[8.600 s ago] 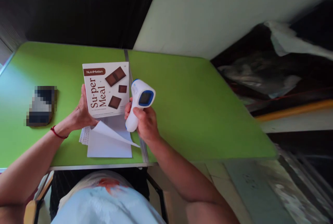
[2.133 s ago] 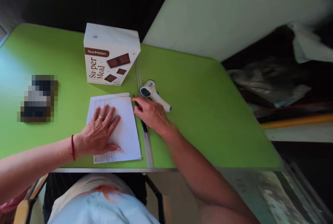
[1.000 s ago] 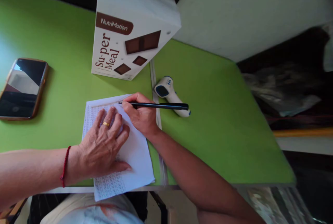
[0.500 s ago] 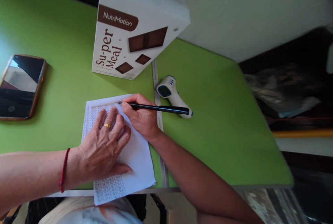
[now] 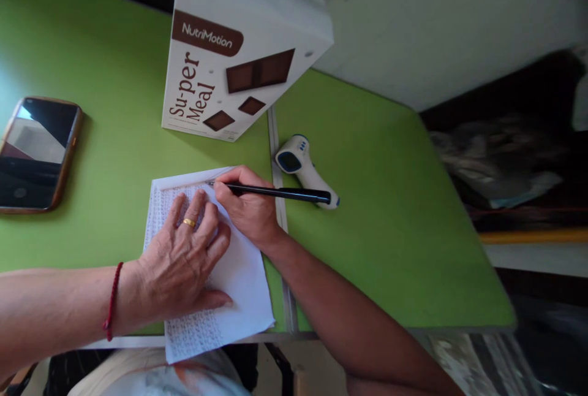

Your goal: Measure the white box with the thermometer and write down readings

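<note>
A person's two bare hands work over a flat, bright green surface (image 5: 381,261) crossed near its middle by a narrow grey metal strip (image 5: 289,304). White rectangular paper covered in part with close rows of dark handwriting (image 5: 243,285) lies at the near side, left of the strip. Its near left corner hangs past the surface's near edge.

The left hand (image 5: 179,267), with a gold ring (image 5: 189,222) and a braided red cord bracelet (image 5: 113,301), rests palm down on the paper. Its fingers are slightly apart and hold nothing; the hand seems laid there to stop the paper from sliding.

The right hand (image 5: 250,209) rests at the paper's far right corner, fingers clamped on a slim black pen (image 5: 303,194) close to its tip, a grip that likely gives fine control. The pen lies almost level, its tip towards the paper's far edge and its other end out to the right. The tip is too small and hidden to tell whether it touches the paper.

Beyond the paper, a tall white cardboard box with brown lettering and chocolate pictures (image 5: 229,46) stands upright, its printed front facing the person, probably so it can be read. Right of the strip, a white plastic pistol-shaped thermometer with blue trim (image 5: 298,166) lies on its side, the pen crossing its handle in view. At far left, a dark-screened phone in a brown-edged case (image 5: 39,154) lies face up, well apart from both hands.
</note>
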Motion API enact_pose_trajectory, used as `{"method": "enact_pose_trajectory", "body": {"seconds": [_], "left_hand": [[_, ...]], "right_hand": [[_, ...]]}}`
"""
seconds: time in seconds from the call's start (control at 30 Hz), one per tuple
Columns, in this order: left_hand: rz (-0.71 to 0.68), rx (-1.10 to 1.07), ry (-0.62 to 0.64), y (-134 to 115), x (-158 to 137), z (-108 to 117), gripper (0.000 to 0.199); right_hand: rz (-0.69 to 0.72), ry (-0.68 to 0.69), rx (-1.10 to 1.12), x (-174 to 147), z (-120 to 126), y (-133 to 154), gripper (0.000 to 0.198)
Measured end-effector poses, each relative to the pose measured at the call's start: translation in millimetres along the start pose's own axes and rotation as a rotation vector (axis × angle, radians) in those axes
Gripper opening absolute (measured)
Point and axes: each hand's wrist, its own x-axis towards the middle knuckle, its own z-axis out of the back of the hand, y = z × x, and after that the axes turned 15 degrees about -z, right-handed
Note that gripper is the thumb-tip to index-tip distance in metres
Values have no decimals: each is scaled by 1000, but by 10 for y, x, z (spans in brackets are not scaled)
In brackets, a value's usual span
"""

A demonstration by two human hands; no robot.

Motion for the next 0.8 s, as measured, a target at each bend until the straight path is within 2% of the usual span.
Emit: {"method": "enact_pose_trajectory", "body": {"seconds": [0.3,0.8], "left_hand": [[-3,4,26,6,8,24,96],[1,-3,37,13,15,58,96]], "right_hand": [[-9,-41,22,4,-14,-17,9],[77,-47,59,5,-21,-38,10]]}}
